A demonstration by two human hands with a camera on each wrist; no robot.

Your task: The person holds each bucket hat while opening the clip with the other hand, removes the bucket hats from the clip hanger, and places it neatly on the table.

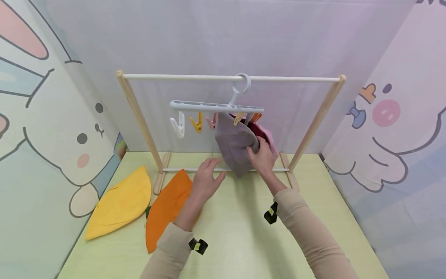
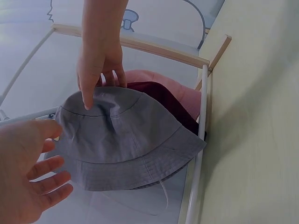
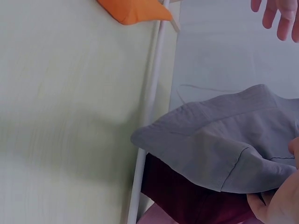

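A grey bucket hat (image 1: 233, 143) hangs crown to the side under a pale blue clip hanger (image 1: 205, 106). My right hand (image 1: 263, 157) pinches its crown, thumb on the near face and fingers behind, as the left wrist view also shows. Behind it are a maroon hat (image 2: 163, 100) and a pink hat (image 2: 187, 98). My left hand (image 1: 205, 182) is off to the left with its fingers spread; it appears to hold nothing. A beige clothespin (image 1: 238, 118), a grey clothespin (image 1: 248, 118) and an orange clothespin (image 1: 256, 117) sit at the hanger's right end.
The hanger hooks over the white top rod (image 1: 181, 77) of a wooden rack (image 1: 315, 120). A white clothespin (image 1: 179, 126), yellow clothespin (image 1: 197, 124) and pink clothespin (image 1: 211, 122) hang at left. A yellow hat (image 1: 122, 203) and an orange hat (image 1: 168, 209) lie on the table.
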